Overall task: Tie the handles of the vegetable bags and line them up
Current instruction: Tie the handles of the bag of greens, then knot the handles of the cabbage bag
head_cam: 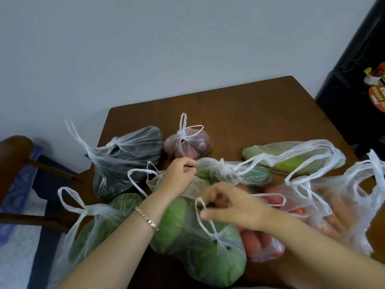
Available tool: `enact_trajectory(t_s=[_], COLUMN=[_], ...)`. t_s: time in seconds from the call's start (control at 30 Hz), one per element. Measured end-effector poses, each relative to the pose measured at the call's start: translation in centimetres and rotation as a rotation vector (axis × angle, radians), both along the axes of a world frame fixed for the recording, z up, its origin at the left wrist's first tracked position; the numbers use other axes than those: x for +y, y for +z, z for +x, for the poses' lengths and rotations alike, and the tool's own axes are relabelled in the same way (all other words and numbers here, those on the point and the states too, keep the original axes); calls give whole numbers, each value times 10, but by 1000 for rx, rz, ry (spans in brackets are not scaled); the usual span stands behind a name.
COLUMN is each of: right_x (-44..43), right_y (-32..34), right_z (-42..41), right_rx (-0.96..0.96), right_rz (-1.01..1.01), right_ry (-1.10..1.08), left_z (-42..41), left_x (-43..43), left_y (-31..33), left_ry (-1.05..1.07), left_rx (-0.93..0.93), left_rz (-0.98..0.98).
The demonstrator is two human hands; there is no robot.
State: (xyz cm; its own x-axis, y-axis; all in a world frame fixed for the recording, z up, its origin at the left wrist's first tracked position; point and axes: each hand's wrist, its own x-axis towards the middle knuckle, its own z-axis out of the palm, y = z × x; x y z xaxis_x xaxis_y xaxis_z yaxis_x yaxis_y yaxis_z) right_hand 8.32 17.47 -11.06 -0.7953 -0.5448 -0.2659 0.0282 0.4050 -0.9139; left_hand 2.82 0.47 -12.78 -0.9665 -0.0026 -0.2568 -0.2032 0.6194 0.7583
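Now my left hand (pixel 180 174) pinches the gathered top of the cucumber bag (pixel 250 176). It lies mid-table on the wooden table (pixel 250 113), with the tied red-onion bag (pixel 187 146) beyond it and the tied cabbage bag (pixel 187 236) nearer me. To the right, the tomato bag (pixel 273 195) and the carrot bag (pixel 341 207) sit with loose handles. At far left, the dark bag (pixel 129 163) hides its contents. My right hand (pixel 233 207) is blurred above the cabbage bag, fingers curled; I cannot tell what they hold.
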Motion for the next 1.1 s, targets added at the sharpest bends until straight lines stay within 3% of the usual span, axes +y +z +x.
enact_trajectory(t_s=[0.1,0.17,0.23,0.3,0.4,0.5,0.57,0.63,0.7,0.77,0.87,0.97,1.03,1.1], right_x=[-13,-15,-13,-7,7,17,16,12,7,4,3,6,11,14], right_y=[-7,-17,-23,-22,-8,-1,6,13,20,23,25,28,27,25], right_z=[12,7,-1,-9,-11,-9,-8,-9,-10,-11,-8,-5,-2,2], right_rx=[150,120,-9,-143,-219,-157,-157,-181,-188,-185,-205,-236,-223,-151], right_rz=[230,271,180,-2,-139,-87,-59,-41,-6,28,8,-56,-97,-100], right_ry=[178,58,-167,-371,-535,-529,-474,-415,-366,-349,-340,-339,-338,-316], left_z=[16,29,43,56,63,57,51,47,39,31,24,25,28,32], left_x=[-9,-11,-13,-15,-21,-42,-53,-58,-60,-63,-58,-40,-32,-28], left_y=[8,11,13,16,16,14,22,41,57,66,76,89,95,95], left_ry=[-4,-21,-140,-338,-558,-538,-405,-229,-165,-168,-47,248,349,406], left_rx=[-67,-168,-267,-352,-176,64,227,147,-127,-231,-280,-243,-232,-251], left_rz=[31,170,151,-31,-695,-1044,-1214,-1294,-1329,-1174,-519,146,343,398])
